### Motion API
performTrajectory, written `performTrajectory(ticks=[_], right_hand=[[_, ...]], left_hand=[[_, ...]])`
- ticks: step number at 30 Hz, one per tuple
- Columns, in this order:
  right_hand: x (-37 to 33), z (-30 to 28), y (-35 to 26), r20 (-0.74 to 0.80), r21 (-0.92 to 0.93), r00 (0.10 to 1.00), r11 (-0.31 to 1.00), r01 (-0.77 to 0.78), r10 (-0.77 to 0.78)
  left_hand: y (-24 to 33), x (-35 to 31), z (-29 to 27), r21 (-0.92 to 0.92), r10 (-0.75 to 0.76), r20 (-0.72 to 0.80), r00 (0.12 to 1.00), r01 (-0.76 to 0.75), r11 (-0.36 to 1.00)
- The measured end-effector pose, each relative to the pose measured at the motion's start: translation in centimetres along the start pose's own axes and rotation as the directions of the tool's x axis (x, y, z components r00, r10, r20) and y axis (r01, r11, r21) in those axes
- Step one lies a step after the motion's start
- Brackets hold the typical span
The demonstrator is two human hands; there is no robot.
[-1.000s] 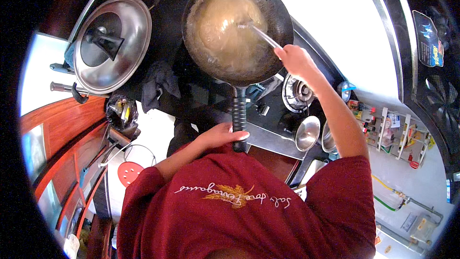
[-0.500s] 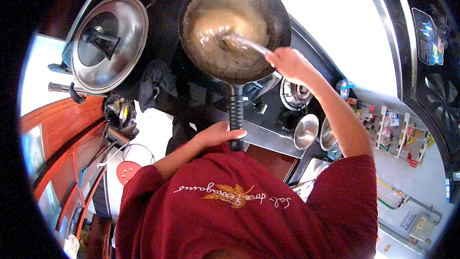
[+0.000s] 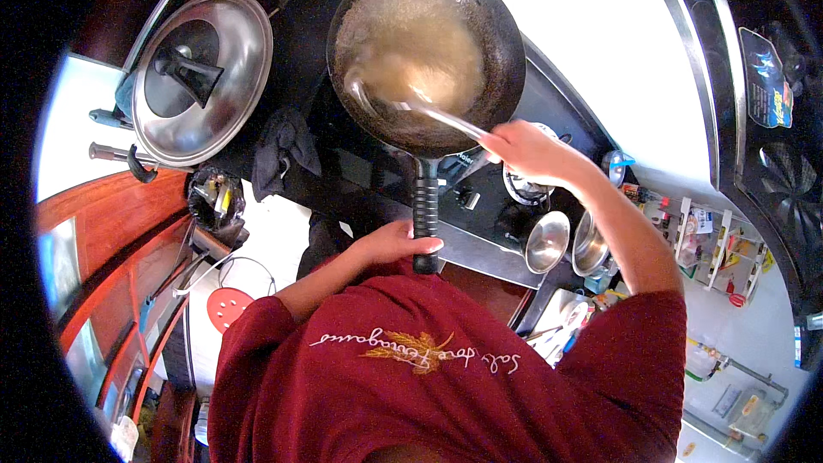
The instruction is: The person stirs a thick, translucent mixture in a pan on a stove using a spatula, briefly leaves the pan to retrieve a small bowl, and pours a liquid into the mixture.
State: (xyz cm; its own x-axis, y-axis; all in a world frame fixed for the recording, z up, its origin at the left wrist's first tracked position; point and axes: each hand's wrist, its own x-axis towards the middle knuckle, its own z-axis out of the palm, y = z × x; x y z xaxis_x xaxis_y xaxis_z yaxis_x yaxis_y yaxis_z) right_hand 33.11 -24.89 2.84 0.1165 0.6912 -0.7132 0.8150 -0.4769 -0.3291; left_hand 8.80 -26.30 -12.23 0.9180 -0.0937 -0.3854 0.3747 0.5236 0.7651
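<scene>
A dark wok (image 3: pixel 506 56) sits at the top centre with cloudy, yellowish-brown liquid (image 3: pixel 429 47) in it. My left hand (image 3: pixel 401 243) is wrapped round its ribbed black handle (image 3: pixel 425 197), close to my body. In my right hand (image 3: pixel 519 150), past the wok's lower right rim, is a long-handled metal utensil (image 3: pixel 453 122). It slants down to the left into the liquid, its head near the lower left inner wall. Motion and liquid blur that head, so its exact shape cannot be made out.
A large lidded steel pan (image 3: pixel 244 111) stands left, beside a dark cloth (image 3: pixel 287 150). Right of the wok are a gas burner (image 3: pixel 525 184) and steel bowls (image 3: pixel 547 242). A black-lined bin (image 3: pixel 214 206) is lower left, near a red stool seat (image 3: pixel 228 309).
My right hand has moved down towards me, and the utensil's head has swept from the middle of the liquid to the lower left. My left hand keeps its grip on the wok handle.
</scene>
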Motion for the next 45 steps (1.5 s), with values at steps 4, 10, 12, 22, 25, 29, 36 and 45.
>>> performTrajectory(ticks=[4,10,12,22,25,29,36,45], right_hand=[[1.4,0.0,-2.6,0.104,0.67,0.94,0.675,-0.308,0.325],[-5.8,0.2,1.6,0.324,0.576,0.844,0.619,-0.534,0.426],[-7.2,1.5,0.1,0.293,0.517,0.892,0.728,-0.45,0.343],[2.4,1.4,-2.7,0.174,0.895,0.951,0.362,-0.261,0.257],[-2.6,0.4,0.2,0.265,0.899,0.934,0.29,-0.329,0.239],[-8.4,-2.5,3.0,0.037,0.579,0.927,0.748,-0.324,0.373],[-8.1,-5.7,2.2,-0.602,-0.471,0.792,0.758,-0.451,0.097],[2.6,-8.4,5.1,-0.685,-0.469,0.729,0.771,-0.431,-0.009]], left_hand=[[-0.6,0.2,-0.1,0.027,-0.037,-0.005,0.999,0.037,0.999],[-0.8,0.3,-0.1,0.038,-0.025,-0.012,1.0,0.026,0.999],[-1.7,0.7,-0.4,0.075,-0.046,0.0,0.999,0.046,0.996],[-1.5,0.5,-0.2,0.074,-0.061,-0.039,0.997,0.063,0.995],[-1.3,0.7,-0.2,0.087,-0.039,-0.046,0.998,0.043,0.995],[-0.5,0.5,-0.1,0.12,-0.047,-0.062,0.997,0.055,0.991],[-2.0,1.3,-0.1,0.049,0.016,-0.048,0.999,-0.014,0.999],[-2.5,1.3,0.2,-0.049,-0.028,-0.015,0.999,0.027,0.998]])
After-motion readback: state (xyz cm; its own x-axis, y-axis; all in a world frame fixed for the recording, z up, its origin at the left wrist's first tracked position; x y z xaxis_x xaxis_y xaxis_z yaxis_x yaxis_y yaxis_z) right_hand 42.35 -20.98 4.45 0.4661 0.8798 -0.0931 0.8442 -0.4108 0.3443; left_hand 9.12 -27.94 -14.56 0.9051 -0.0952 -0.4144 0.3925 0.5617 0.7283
